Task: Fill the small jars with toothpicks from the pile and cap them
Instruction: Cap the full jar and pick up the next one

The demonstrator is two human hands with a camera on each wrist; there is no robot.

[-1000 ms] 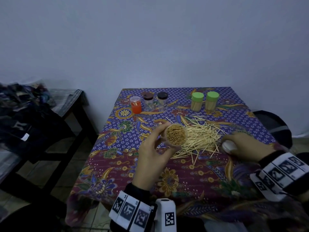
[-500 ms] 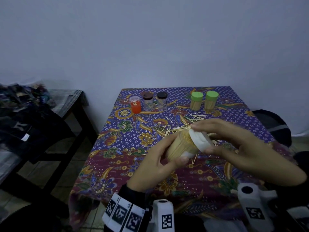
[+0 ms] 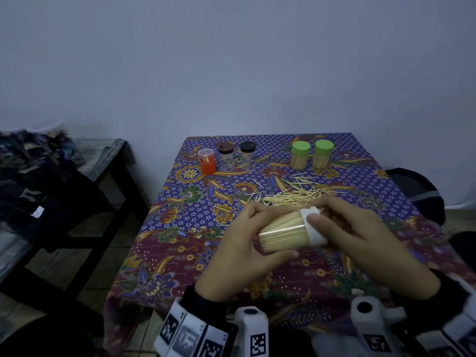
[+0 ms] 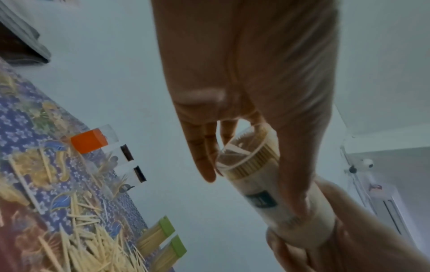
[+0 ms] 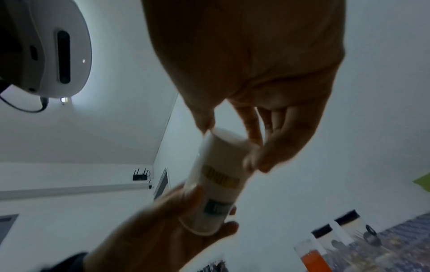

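Over the table's batik-patterned cloth [image 3: 164, 243], near its front edge, our left hand [image 3: 239, 256] grips a clear toothpick-packed jar [image 3: 283, 231] tilted sideways; our right hand [image 3: 360, 243] grasps its white cap [image 3: 313, 229].

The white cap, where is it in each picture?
Head: white cap sits at the centre, on the jar's right end, under the right hand.
Left wrist: lower right, at the jar's far end.
Right wrist: upper middle, by the fingertips.
Shared landmark: the orange jar.
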